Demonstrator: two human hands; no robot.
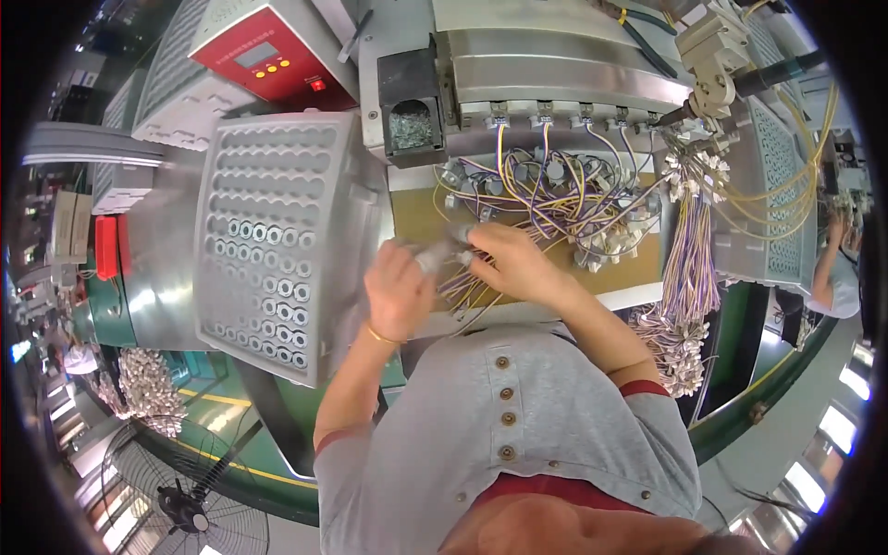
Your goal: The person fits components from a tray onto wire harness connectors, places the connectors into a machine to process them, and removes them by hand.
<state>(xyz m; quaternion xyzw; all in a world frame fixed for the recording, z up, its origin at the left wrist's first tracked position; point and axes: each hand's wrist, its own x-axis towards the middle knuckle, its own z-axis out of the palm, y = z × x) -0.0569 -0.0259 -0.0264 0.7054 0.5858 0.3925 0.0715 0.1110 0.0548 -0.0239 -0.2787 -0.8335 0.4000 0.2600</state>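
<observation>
Over the brown work surface [416, 211], my two hands work close together. My left hand [400, 289], smeared by motion and wearing a thin yellow bracelet, has its fingers closed round something pale that I cannot make out. The thumb and fingers of my right hand [513, 264] pinch a small grey part [460, 233], also blurred. Just beyond them lies a tangle of purple, yellow and white wires [546, 190] with small round metal parts and white connectors. Several wire ends plug into a row of sockets [544, 120] along the metal machine [564, 69].
A pale tray [319, 176] with rows of round metal parts stands left. Behind it are a red-fronted control box [236, 79] and a black bin [407, 74]. Pliers [643, 42] rest on the machine. Wire bundles [689, 250] hang right. A fan [190, 509] stands lower left.
</observation>
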